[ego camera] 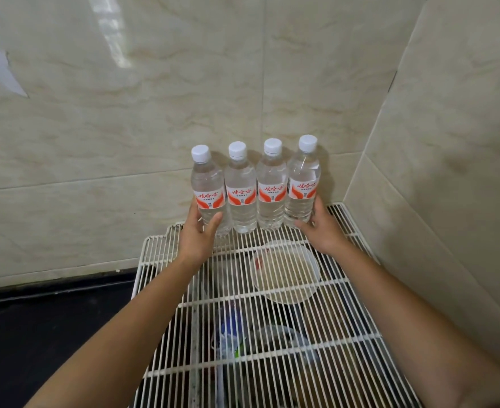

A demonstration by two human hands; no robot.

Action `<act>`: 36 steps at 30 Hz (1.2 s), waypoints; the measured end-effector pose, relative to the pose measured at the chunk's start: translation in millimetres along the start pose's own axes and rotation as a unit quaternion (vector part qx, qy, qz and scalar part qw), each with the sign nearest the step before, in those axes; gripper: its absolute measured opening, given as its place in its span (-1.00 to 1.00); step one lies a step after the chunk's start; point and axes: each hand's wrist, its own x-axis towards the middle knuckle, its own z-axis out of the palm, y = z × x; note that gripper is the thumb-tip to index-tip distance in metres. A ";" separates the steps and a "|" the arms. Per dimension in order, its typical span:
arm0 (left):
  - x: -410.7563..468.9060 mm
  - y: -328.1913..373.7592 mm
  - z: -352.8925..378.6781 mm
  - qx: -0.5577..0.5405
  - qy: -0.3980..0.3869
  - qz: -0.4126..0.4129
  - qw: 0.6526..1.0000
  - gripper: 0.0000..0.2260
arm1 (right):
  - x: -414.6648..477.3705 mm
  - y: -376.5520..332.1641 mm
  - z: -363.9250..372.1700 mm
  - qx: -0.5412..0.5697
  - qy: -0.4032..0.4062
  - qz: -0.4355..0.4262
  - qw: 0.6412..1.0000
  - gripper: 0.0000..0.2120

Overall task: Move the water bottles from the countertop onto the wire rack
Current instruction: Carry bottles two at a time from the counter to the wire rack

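Note:
Several clear water bottles with white caps and red-and-white labels stand upright in a tight row at the back of the white wire rack (272,334), against the tiled wall. My left hand (200,231) wraps the base of the leftmost bottle (207,184). The rightmost bottle (303,184) has my right hand (321,229) closed around its lower part. Two middle bottles (241,189) (271,187) stand between them, untouched by either hand.
Under the rack's wires lie a round white bowl (285,272) and some plastic bags and clutter (254,337). A tiled wall corner closes in the right side (434,172). A dark countertop (51,325) lies to the left of the rack.

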 end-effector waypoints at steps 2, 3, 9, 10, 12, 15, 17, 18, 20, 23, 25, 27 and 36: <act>-0.4 3.8 -2.9 0.015 -0.010 -0.006 1.000 -0.42 | -2.5 -6.6 -0.9 -0.017 0.001 0.001 1.000 -0.18; -1.3 6.5 -4.0 0.027 -0.015 -0.010 0.999 -0.42 | -4.2 -10.0 -1.2 -0.026 0.004 0.002 1.000 -0.18; -24.7 26.7 -18.3 0.240 0.045 0.098 0.965 -0.46 | -32.3 -26.5 1.2 -0.225 0.120 -0.045 0.966 -0.21; -30.0 31.3 -23.6 0.282 0.066 0.119 0.950 -0.46 | -39.6 -31.6 0.7 -0.269 0.149 -0.075 0.948 -0.21; -41.6 37.0 -37.1 0.343 0.097 0.132 0.925 -0.45 | -54.3 -44.1 -1.2 -0.311 0.180 -0.136 0.923 -0.22; -67.5 38.0 -59.6 0.394 0.128 0.123 0.902 -0.46 | -64.1 -47.2 11.5 -0.322 0.165 -0.188 0.913 -0.24; -92.4 30.8 -74.4 0.424 0.152 0.113 0.885 -0.46 | -70.6 -46.6 31.7 -0.333 0.143 -0.217 0.907 -0.25; -107.5 25.7 -81.8 0.440 0.162 0.105 0.877 -0.46 | -74.6 -46.8 44.2 -0.339 0.126 -0.236 0.902 -0.26; -141.2 13.1 -99.9 0.465 0.170 0.070 0.866 -0.43 | -85.4 -50.3 72.8 -0.339 0.083 -0.271 0.897 -0.27; -196.6 -7.6 -137.5 0.505 0.195 0.015 0.841 -0.42 | -99.8 -68.2 116.4 -0.328 0.018 -0.312 0.892 -0.26; -234.4 -19.6 -169.4 0.529 0.227 -0.014 0.818 -0.43 | -113.8 -86.8 146.2 -0.330 -0.019 -0.336 0.882 -0.25; -272.0 -26.4 -205.8 0.537 0.265 -0.040 0.800 -0.44 | -134.5 -109.7 177.0 -0.322 -0.044 -0.358 0.875 -0.24; -439.7 -39.8 -403.7 0.555 0.408 -0.085 0.720 -0.45 | -275.4 -246.5 335.6 -0.259 -0.090 -0.468 0.840 -0.28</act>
